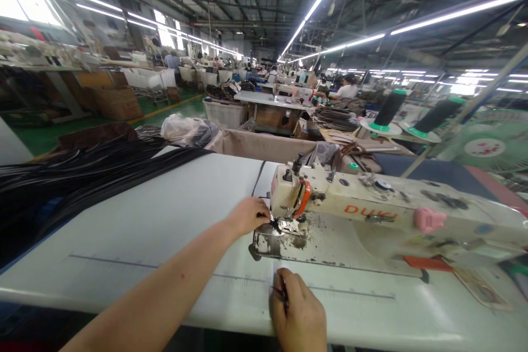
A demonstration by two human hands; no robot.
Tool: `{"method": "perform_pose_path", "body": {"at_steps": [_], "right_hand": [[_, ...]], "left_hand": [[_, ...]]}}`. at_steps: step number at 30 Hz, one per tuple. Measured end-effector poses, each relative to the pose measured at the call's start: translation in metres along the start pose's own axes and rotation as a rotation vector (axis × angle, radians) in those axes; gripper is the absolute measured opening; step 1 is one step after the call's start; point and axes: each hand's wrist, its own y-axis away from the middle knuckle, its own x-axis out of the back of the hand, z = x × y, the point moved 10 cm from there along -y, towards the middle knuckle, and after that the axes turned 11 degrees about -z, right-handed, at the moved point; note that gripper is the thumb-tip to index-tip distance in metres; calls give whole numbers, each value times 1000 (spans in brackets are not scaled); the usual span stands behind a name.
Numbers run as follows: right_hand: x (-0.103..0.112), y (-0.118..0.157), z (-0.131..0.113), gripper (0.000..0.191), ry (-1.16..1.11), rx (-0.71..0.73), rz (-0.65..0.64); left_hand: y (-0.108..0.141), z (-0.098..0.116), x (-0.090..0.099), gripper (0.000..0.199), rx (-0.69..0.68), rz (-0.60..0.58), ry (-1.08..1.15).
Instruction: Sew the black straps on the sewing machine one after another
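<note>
A cream sewing machine [355,203] with orange lettering stands on the white table [165,220]. My left hand [251,215] is at the needle area, its fingers pinched at a small dark piece [274,224] beside the presser foot. Behind the machine head a thin dark strip [259,176] lies across the table. My right hand [297,308] is near the front edge, fingers curled round a small dark tool [281,292], whose shape is mostly hidden. A printed ruler scale [231,278] runs along the table between the hands and the edge.
Long black strips [124,181] are heaped over the table's left side. A fabric-lined bin [264,146] stands behind the table. Black thread cones [390,110] and a green fan [490,146] are at the right. A person [347,88] sits farther back.
</note>
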Motion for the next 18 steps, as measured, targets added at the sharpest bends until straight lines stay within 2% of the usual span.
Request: {"method": "perform_pose_path", "body": {"at_steps": [5,13,18], "right_hand": [[5,-2,-5,23,12,4,31],[7,-2,-6,22,15,8,32],[7,-2,-6,26,-1,2,25]], "left_hand": [[4,0,0,11,49,9,8],[29,9,-12,13,255,55,32],[34,9,-15,13,336,66,64]]}}
